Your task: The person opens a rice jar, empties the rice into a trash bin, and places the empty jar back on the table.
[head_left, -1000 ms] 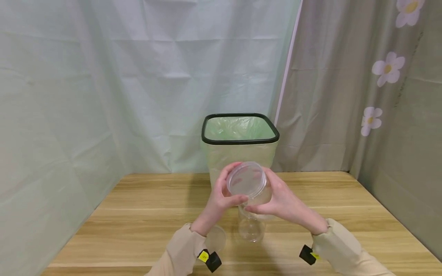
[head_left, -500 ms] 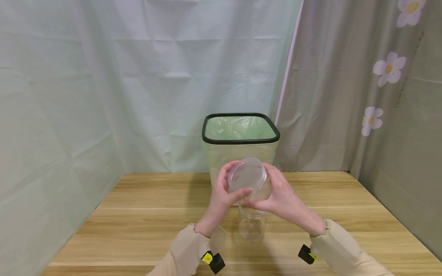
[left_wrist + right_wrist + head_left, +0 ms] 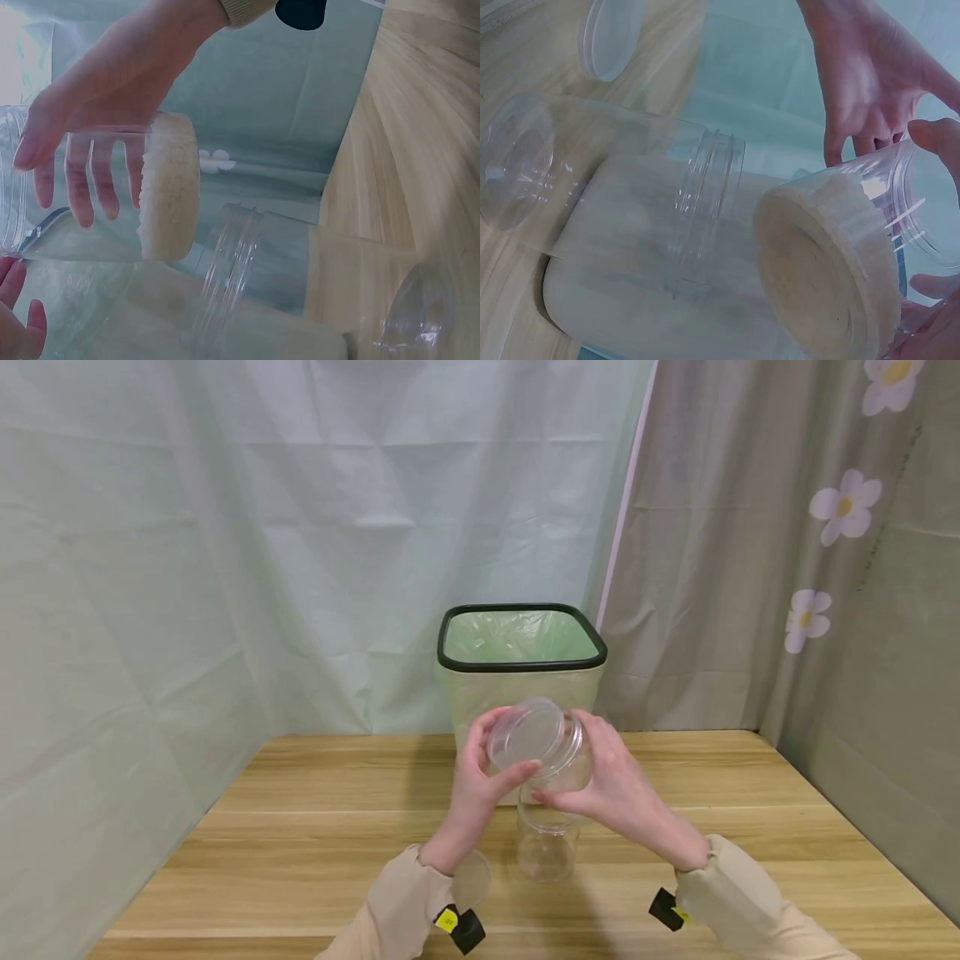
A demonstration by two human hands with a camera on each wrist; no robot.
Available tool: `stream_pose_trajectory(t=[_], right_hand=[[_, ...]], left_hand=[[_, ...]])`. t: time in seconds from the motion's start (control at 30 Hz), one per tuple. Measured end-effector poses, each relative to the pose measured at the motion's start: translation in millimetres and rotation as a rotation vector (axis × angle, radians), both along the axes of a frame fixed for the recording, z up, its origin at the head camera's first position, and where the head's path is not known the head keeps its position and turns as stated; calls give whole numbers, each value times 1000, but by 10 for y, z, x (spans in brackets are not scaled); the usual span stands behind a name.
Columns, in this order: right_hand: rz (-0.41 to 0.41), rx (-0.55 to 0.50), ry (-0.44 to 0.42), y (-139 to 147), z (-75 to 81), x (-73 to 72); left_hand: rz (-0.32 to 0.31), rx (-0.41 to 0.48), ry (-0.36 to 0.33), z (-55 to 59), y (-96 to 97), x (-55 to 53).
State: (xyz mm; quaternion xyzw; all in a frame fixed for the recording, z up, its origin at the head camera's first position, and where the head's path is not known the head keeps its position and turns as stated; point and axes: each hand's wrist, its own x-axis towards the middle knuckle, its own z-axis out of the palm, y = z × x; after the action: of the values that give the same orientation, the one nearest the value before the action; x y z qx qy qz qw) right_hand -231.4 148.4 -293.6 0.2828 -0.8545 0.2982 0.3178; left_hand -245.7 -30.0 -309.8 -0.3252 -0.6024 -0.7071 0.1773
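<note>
My left hand (image 3: 476,777) holds a round clear lid (image 3: 531,732), fingers behind it and thumb at its near edge. My right hand (image 3: 618,781) grips a clear plastic jar (image 3: 90,240) around its side. White grains (image 3: 169,187) fill the bottom of that jar, which tilts with its mouth toward the lid. A gap shows between the lid and the jar's rim in the head view. Below the hands, a second clear jar (image 3: 546,856) stands upright and uncovered on the table. Another round lid (image 3: 615,37) lies to its left, partly behind the left sleeve.
A bin (image 3: 525,689) with a black rim and a pale green liner stands just behind the hands. The wooden table (image 3: 315,835) spreads to both sides. Pale curtains (image 3: 420,510) hang around its back and sides.
The lid has come away from the mouth of the grain-filled jar, shifting slightly up and left. Both hands have risen a little. The standing jar and the lid on the table have stayed put.
</note>
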Motion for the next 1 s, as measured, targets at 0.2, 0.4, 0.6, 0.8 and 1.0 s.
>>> stream_pose_trajectory(t=[0.2, 0.4, 0.6, 0.8, 1.0], right_hand=[[8, 1, -1, 18, -2, -2], [-10, -2, 3, 52, -20, -8], [-23, -10, 9, 96, -15, -14], [-27, -7, 22, 139, -25, -28], [-32, -14, 21, 176, -25, -39]], left_hand=[[15, -4, 7, 174, -42, 175], [19, 14, 23, 173, -130, 195], [38, 6, 15, 128, -238, 167], [80, -15, -23, 90, -342, 162], [129, -46, -58, 60, -448, 145]])
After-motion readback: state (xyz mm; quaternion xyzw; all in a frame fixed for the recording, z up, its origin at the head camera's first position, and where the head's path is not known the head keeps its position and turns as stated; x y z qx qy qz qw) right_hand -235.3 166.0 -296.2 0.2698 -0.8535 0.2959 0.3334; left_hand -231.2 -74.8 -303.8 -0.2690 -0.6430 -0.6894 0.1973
